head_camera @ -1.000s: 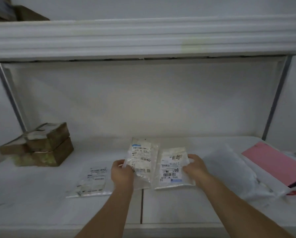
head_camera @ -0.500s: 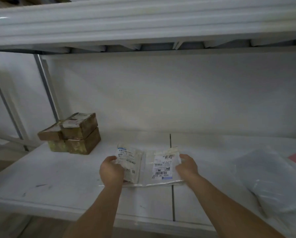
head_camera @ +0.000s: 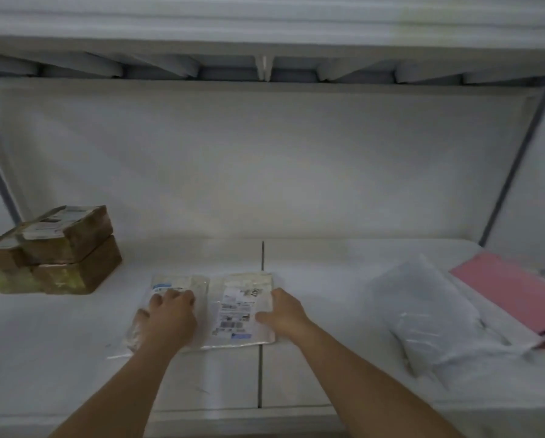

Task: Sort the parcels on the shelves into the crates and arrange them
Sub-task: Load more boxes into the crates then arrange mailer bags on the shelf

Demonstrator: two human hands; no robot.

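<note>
Forearms reached in over the shelf (head_camera: 59, 358) front edge. Left hand (head_camera: 170, 320) lay flat, fingers spread, on the left parcel (head_camera: 182, 284); right hand (head_camera: 283, 314) rested open against the right edge of the right parcel (head_camera: 239, 308), gripping nothing. Both flat pouches lay side by side between the hands, long axes running front to back, each directly under or beside its nearer hand. Beyond, brown boxes (head_camera: 59, 251) stood far left; a clear bag (head_camera: 429, 311) and pink envelope (head_camera: 511, 295) lay right
</note>
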